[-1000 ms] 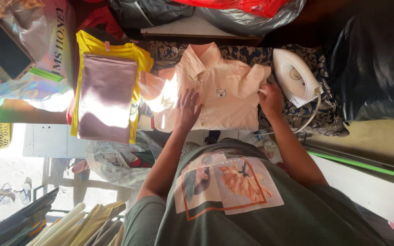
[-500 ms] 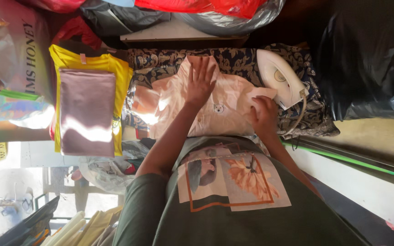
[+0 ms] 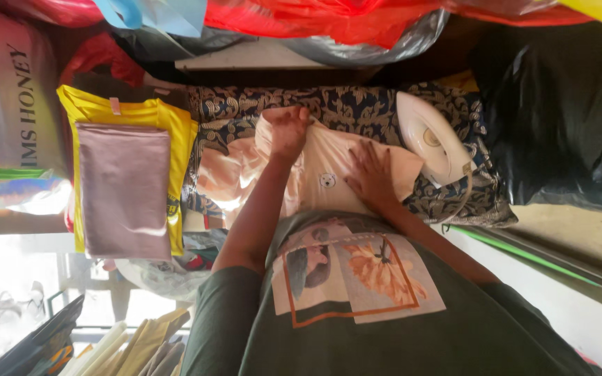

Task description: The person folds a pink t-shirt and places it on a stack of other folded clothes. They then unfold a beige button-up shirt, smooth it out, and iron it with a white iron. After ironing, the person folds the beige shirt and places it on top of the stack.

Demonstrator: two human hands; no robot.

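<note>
Left hand (image 3: 288, 131) is curled shut at the far edge of the peach shirt (image 3: 315, 177), fingers bunched on the cloth there. Right hand (image 3: 369, 174) lies flat, fingers spread wide, palm pressed on the shirt just beside its small round chest print. The shirt is spread on a blue and cream patterned cloth (image 3: 357, 111) that covers the table, right in front of the person's body.

Just past the right hand, a white iron (image 3: 432, 138) rests on that same patterned cloth, close to the shirt's sleeve, with its cord (image 3: 462, 202) looping down toward the near edge.

Off to the left of the shirt, a folded mauve garment (image 3: 125, 189) lies on top of a yellow shirt (image 3: 141, 115), stacked neatly, apart from the left hand.

Around the table it's crowded: red plastic bags (image 3: 315, 17) along the top, a grey bag (image 3: 371, 45) beneath them, a big black bag (image 3: 559, 118) on the right. A pink printed bag (image 3: 8, 90) sits far left. The person wears a dark green tee (image 3: 384, 327) with a picture print.
</note>
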